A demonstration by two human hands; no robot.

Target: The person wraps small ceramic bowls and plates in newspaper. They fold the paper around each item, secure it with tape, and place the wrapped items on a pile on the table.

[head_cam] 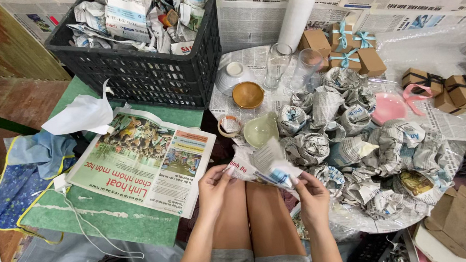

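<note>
while both hands pinch it above the knees, the newspaper-wrapped item (266, 169) sits just below the pale green bowl (260, 129). left hand (213, 187) and right hand (312, 195) are closed on its edges; judged mid-wrap, folding loose paper comes next.

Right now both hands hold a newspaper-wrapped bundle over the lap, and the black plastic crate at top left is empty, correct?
Not quite. The head view shows the black plastic crate full of crumpled newspaper, not empty. Both hands, left and right, do hold the newspaper-wrapped bundle over the lap.
</note>
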